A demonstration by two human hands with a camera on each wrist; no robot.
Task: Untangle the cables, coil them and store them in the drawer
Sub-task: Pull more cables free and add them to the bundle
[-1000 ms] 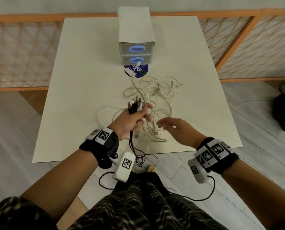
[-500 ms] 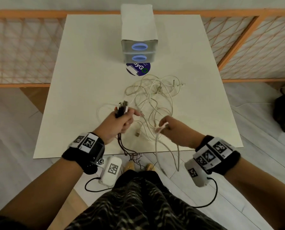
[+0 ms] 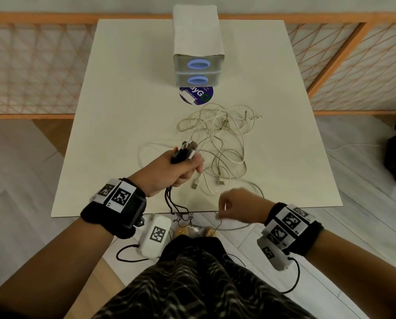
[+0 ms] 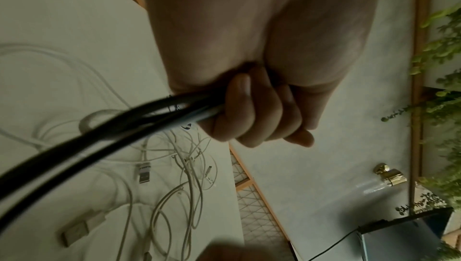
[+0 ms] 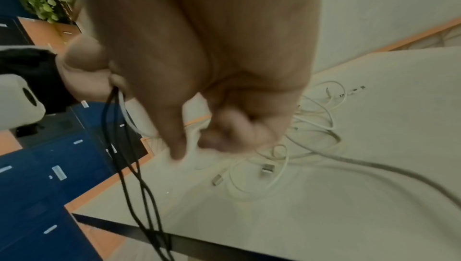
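From the head view, your left hand (image 3: 174, 173) grips a bundle of dark cables (image 3: 184, 150), plug ends sticking up past your knuckles and the rest hanging off the near edge of the tabletop (image 3: 123, 111). Your right hand (image 3: 236, 207) is curled at that near edge; it seems to pinch a thin strand, though blur makes this uncertain. The white cables (image 3: 222, 143) lie in a loose tangle mid-tabletop, and both drawers of the drawer unit (image 3: 198, 72) at the far end look closed.

In the left wrist view, your fingers (image 4: 249, 115) are wrapped tight round the dark cables (image 4: 99, 137), with the white tangle (image 4: 174, 176) on the tabletop below.

The right wrist view shows your fingers (image 5: 232, 133) curled in, too smeared to tell what they hold.

I judge you early on: dark cables gathered, nothing coiled or stored.
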